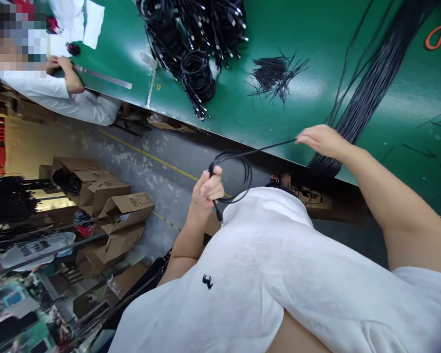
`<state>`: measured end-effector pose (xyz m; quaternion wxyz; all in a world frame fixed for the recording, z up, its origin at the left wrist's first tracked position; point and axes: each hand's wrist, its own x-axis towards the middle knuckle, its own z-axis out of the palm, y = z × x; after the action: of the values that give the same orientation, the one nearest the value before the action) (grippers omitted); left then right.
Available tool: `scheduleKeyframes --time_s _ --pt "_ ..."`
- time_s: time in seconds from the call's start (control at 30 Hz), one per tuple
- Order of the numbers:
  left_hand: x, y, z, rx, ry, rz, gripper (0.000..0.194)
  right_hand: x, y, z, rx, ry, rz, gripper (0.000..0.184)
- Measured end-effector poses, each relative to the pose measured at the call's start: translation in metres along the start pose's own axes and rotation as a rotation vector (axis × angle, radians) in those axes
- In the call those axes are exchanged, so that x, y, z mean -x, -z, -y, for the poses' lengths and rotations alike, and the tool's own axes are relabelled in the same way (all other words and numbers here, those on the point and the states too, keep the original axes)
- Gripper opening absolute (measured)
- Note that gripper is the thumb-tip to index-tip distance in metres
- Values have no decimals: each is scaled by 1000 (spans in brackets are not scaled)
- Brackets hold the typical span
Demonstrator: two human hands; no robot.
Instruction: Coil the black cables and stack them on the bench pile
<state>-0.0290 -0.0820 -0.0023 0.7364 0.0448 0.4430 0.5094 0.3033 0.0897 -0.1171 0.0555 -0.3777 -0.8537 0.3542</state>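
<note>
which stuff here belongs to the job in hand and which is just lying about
Likely the job:
cable, held by left hand and right hand
coiled cables
long black strands
short black strips

Seemingly just lying about:
orange loop
cartons
papers

I'm standing in what is looking like a factory workshop: coiled black cables (197, 73) are lying on a long green worktable (297, 29), another person (84, 105) is working there, cardboard boxes (128, 208) are crowding together, and a yellow line (143, 153) is marking the scuffed floor (165, 142).
</note>
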Motion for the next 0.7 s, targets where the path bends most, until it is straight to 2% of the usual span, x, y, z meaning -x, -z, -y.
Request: scheduleKeyframes --time_s 0.07,0.1,0.13,0.2,0.27,0.33,0.4,0.47,0.53,0.6,0.7 --pt "6 6 -9 95 -81 -82 44 20 -5 -32 222 -147 25 36" --pt "6 8 -11 118 -89 -104 42 29 -9 -35 298 -155 81 35" --pt "5 9 -12 122 -88 -114 39 38 -14 -28 332 -113 144 35" --pt "-2 8 -9 52 -84 -115 28 50 -24 11 295 104 253 40" --pt "-15 3 -1 -111 -75 -82 16 52 -29 66 195 347 268 47" --pt "-28 -4 13 -293 -40 -10 21 41 -25 114 107 480 227 51" --pt "-35 -12 27 -426 26 109 34 24 -14 140 29 513 193 52" --pt "-35 -19 37 -496 130 256 43 8 -1 144 -46 512 180 51" --pt "-31 -23 40 -493 222 373 47 0 9 134 -101 483 170 49" --pt "-27 -26 38 -428 262 418 44 0 15 122 -150 439 166 47" --pt "-25 -32 34 -345 295 410 37 4 15 109 -253 389 200 46"
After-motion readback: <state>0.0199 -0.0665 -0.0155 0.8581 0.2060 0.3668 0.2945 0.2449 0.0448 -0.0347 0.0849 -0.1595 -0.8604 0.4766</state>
